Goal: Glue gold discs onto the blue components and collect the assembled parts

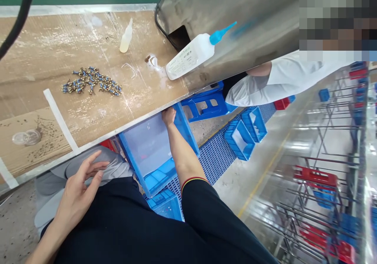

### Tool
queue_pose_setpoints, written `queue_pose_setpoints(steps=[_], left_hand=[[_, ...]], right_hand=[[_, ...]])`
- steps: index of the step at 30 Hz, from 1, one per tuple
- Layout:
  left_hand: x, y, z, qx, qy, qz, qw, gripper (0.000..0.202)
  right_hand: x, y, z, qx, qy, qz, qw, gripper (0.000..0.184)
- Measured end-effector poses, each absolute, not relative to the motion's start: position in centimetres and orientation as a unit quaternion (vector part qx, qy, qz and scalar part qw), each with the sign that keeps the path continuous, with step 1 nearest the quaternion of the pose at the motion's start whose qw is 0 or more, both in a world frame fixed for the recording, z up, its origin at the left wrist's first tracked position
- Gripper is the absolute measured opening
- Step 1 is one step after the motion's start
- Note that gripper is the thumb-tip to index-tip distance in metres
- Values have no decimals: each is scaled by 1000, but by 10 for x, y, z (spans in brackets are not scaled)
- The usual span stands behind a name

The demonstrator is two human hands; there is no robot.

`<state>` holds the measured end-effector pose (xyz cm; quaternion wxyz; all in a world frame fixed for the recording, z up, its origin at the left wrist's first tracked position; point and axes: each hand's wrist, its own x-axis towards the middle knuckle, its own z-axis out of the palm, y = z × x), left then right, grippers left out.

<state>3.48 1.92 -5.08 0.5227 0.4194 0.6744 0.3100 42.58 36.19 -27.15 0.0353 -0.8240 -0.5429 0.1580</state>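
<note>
Black sleeve [126,224] fills the bottom of the frame, with both forearms coming out of it. Left hand [78,199]: grip open, fingers spread, palm turned down, just over the grey trousers [88,167] at the thigh; can't tell if it's touching. Right arm reaches forward and up, wrist slightly bent, red-yellow-black wristband [194,180] above the cuff. Right hand [168,116] sits at the front edge of the worktop [44,52], fingers hidden under or behind that edge, so grip state can't be told. Blue plastic crate [132,158] lies directly below that hand, beside the forearm. On the cardboard-covered top, well apart from both hands: pile of small brass-and-blue fittings [91,81], small dropper bottle [126,38], and a blue-nozzled squeeze bottle [191,54] lying tilted by the steel housing [229,8]. Co-worker's white sleeve [282,79] sits beyond that housing.
</note>
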Motion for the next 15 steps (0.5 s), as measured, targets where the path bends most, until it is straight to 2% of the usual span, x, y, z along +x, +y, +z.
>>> queue_pose_setpoints(steps=[7,15], left_hand=[[32,19,-57,415,673,319,523,62],[31,13,-67,407,677,297,537,65]], right_hand=[[434,360,-277,-816,-552,169,27,40],[432,357,-273,-814,-545,190,60,38]])
